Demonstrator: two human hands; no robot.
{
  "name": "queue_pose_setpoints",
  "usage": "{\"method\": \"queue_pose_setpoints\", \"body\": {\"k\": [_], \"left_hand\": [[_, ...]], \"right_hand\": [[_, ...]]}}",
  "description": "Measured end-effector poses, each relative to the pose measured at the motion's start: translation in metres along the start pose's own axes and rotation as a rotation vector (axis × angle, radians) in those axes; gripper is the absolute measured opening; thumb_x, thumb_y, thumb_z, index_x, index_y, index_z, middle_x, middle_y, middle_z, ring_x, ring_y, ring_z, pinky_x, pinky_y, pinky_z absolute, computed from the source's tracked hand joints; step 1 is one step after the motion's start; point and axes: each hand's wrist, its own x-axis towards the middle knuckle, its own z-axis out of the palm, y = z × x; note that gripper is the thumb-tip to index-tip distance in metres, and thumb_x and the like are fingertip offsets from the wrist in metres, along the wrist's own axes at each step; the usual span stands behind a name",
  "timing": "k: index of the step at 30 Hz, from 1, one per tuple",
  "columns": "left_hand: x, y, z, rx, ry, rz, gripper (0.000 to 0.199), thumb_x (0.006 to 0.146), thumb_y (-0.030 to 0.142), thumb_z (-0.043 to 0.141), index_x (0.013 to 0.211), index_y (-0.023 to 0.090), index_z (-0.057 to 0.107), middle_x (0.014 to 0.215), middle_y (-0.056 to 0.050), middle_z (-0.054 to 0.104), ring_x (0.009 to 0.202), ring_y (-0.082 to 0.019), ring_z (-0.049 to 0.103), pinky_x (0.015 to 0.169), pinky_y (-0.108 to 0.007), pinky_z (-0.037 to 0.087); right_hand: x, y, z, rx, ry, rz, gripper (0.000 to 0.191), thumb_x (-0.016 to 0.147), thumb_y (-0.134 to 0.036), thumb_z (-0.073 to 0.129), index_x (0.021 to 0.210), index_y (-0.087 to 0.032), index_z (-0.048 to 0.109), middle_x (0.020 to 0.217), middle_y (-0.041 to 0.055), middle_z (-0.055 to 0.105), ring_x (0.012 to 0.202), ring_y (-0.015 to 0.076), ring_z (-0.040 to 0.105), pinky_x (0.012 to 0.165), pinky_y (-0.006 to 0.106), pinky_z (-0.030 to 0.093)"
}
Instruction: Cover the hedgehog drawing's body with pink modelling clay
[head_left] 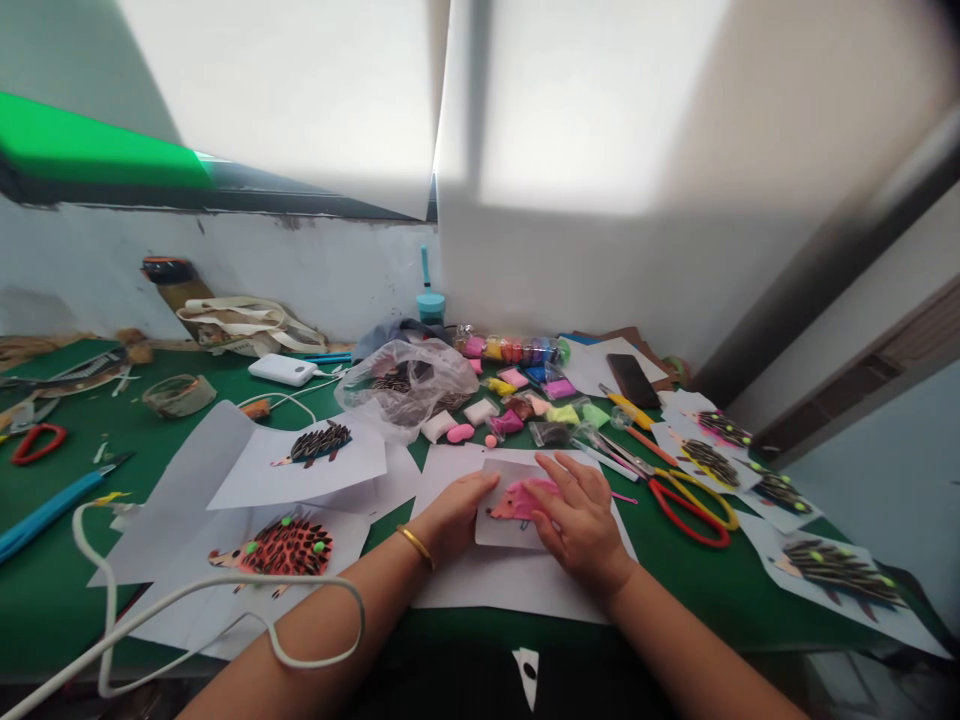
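A small white card (495, 537) with a pink clay hedgehog shape (517, 502) lies on a larger white sheet (465, 588). My left hand (455, 515), with a gold bangle at the wrist, grips the card's left edge, thumb on top. Over the right part of the pink clay rests my right hand (581, 515), its fingers stretched out and apart, the fingertips touching the clay. Those fingers hide part of the shape. Beyond the sheet lie a pink clay lump (460, 433) and a small salmon clay ball (491, 440).
Several clay packets (561, 414) lie beyond the sheet, beside a plastic bag (420, 385). Scissors (690, 505) are at right, near finished hedgehog pictures (840, 575). More hedgehog pictures (289, 548), a white cable (225, 580) and a blue-handled cutter (52, 515) occupy the left.
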Motion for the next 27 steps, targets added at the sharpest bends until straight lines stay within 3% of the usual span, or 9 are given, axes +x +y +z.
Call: {"method": "queue_pose_setpoints", "body": {"k": [10,27], "left_hand": [[-0.0033,0.0028,0.0053,-0.010,-0.003,0.000,0.034,0.086,0.024,0.062,0.117,0.010,0.062,0.101,-0.015,0.073,0.086,-0.026,0.070,0.073,-0.034,0.053],[-0.0047,0.0069,0.0072,-0.047,0.033,-0.033,0.038,0.086,0.024,0.061,0.120,0.008,0.060,0.099,-0.016,0.072,0.081,-0.026,0.070,0.071,-0.035,0.053]], "right_hand": [[0.0003,-0.0002,-0.0010,-0.006,0.013,0.022,0.029,0.090,-0.029,0.055,0.117,-0.025,0.067,0.140,0.0075,0.054,0.131,0.0317,0.043,0.105,0.052,0.032],[-0.0002,0.0027,-0.0034,-0.015,0.001,0.074,0.029,0.091,-0.030,0.054,0.116,-0.026,0.068,0.141,0.0062,0.054,0.132,0.0319,0.042,0.106,0.051,0.030]]}}
